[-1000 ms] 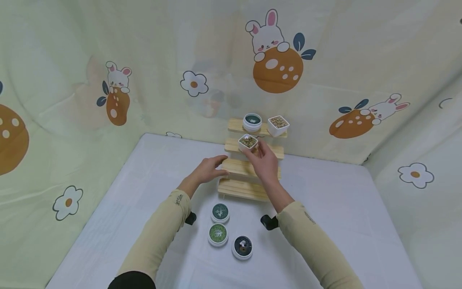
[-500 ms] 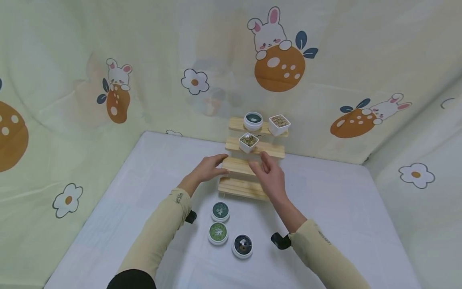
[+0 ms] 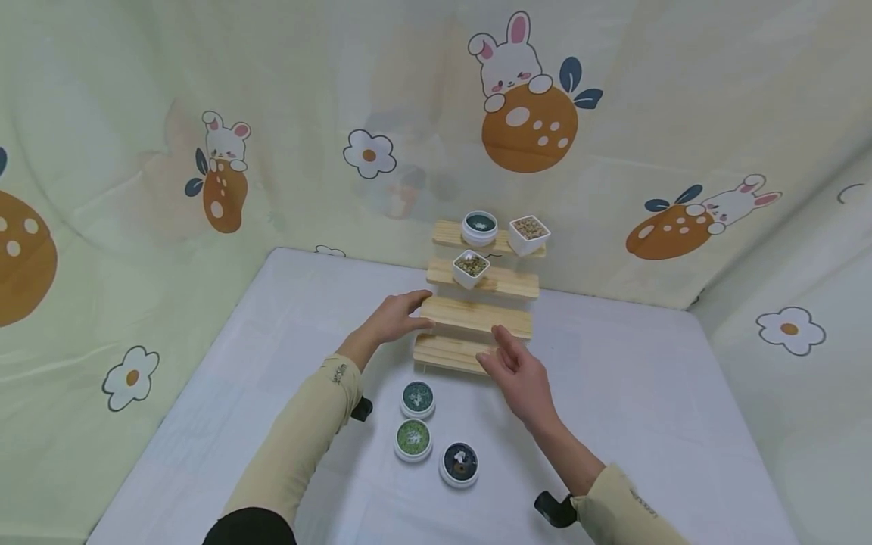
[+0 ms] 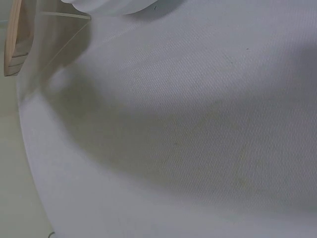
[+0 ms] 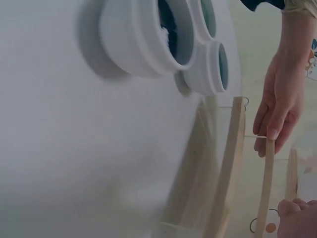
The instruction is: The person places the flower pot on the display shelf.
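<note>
A wooden stepped shelf (image 3: 477,314) with several pale boards stands at the back of the table. My left hand (image 3: 397,316) holds the left end of its second board from the bottom; the right wrist view shows that thumb on top and fingers below the board (image 5: 267,173). My right hand (image 3: 521,375) hovers before the shelf's lower right, fingers loosely bent around nothing. On the second board from the top stands a square white pot (image 3: 468,278) of greenish-brown bits. The top board carries a round pot (image 3: 480,237) with a dark teal top and a square pot (image 3: 529,241) of tan bits.
In front of the shelf, three round white pots stand on the white tablecloth (image 3: 613,424): a teal-topped one (image 3: 418,398), a green-topped one (image 3: 412,439) and a dark-topped one (image 3: 459,464). A printed curtain (image 3: 306,91) hangs close behind the shelf.
My right hand has let go of the square pot of greenish-brown bits on the second board from the top and drawn back, down and right. My left hand stays at the shelf.
</note>
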### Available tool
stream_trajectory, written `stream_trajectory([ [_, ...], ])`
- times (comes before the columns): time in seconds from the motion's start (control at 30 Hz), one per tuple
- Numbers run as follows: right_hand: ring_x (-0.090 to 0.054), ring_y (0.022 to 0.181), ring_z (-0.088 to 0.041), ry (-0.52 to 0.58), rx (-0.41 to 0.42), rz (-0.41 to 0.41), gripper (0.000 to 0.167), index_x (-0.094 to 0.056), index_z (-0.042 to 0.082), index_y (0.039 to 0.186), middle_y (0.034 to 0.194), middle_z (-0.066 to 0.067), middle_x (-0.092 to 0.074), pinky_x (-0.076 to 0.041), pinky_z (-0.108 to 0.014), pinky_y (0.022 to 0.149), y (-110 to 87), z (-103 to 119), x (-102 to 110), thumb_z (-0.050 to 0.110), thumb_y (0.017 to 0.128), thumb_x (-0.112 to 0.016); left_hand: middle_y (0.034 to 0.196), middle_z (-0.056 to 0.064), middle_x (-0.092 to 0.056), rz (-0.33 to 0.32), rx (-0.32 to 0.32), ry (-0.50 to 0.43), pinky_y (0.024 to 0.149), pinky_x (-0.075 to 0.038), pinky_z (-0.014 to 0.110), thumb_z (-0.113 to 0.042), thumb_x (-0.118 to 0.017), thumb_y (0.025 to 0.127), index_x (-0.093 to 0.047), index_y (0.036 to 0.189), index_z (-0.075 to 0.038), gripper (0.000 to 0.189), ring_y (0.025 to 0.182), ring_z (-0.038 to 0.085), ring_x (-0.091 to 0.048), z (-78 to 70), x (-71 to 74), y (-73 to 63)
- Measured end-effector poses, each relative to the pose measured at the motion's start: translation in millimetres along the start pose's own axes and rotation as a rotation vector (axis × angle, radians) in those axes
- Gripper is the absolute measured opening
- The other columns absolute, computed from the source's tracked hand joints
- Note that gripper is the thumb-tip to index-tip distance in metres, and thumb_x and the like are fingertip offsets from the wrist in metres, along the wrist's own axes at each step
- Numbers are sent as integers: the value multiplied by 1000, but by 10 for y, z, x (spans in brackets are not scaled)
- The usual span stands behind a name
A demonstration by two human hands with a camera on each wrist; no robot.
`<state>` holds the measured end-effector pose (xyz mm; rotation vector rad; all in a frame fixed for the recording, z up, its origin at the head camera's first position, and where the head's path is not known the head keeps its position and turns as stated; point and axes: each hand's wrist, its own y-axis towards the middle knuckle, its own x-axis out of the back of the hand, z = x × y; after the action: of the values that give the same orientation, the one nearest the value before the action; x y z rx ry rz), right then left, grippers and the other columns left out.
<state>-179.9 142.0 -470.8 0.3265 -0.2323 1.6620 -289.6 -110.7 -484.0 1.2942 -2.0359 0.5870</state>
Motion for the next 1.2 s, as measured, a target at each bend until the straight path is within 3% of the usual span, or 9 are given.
stream_trajectory([
  [0.33, -42, 136, -22, -14, 8, 65, 73, -40, 4, 148, 151, -11, -42, -39, -23, 105, -310, -232, -121, 35, 90, -71, 146, 17, -47, -16, -6, 1, 111, -39, 35, -32, -71, 91, -42, 146, 0, 69, 133, 29, -48, 24, -11, 7],
  [0.5, -43, 135, -26, -37, -8, 99, 69, -43, 3, 146, 149, -13, -44, -39, -28, 106, -520, -428, -169, 25, 89, -73, 147, 17, -46, -14, -2, -9, 112, -38, 35, -32, -71, 91, -42, 146, -1, 69, 133, 28, -47, 10, -13, 2],
  [0.63, -43, 136, -22, -57, -34, 136, 65, -46, 8, 146, 148, -6, -47, -38, -28, 108, -669, -567, -196, 21, 88, -74, 147, 16, -46, -12, 11, -17, 112, -37, 35, -31, -71, 91, -42, 146, -1, 69, 134, 28, -46, -17, -7, -12],
  [0.77, -41, 137, -18, -60, -50, 171, 67, -48, 14, 145, 148, 0, -47, -36, -25, 108, -800, -695, -216, 27, 86, -77, 147, 17, -45, -5, 2, -10, 112, -38, 35, -30, -70, 92, -41, 146, 0, 68, 134, 29, -46, -26, -8, -19],
  [1.03, -39, 137, -24, -22, 57, 248, 77, -46, 10, 146, 150, -7, -45, -35, -21, 108, -970, -846, -278, 28, 81, -81, 147, 16, -45, -11, 8, -5, 112, -38, 34, -31, -70, 92, -41, 147, -1, 68, 134, 28, -46, -19, -5, -16],
  [1.2, -39, 136, -25, -34, 83, 286, 82, -44, 8, 147, 150, -9, -44, -35, -20, 107, -1020, -879, -313, 31, 79, -82, 148, 15, -45, -6, 18, -11, 113, -37, 34, -33, -70, 91, -41, 147, -2, 70, 135, 27, -45, -18, -6, -10],
])
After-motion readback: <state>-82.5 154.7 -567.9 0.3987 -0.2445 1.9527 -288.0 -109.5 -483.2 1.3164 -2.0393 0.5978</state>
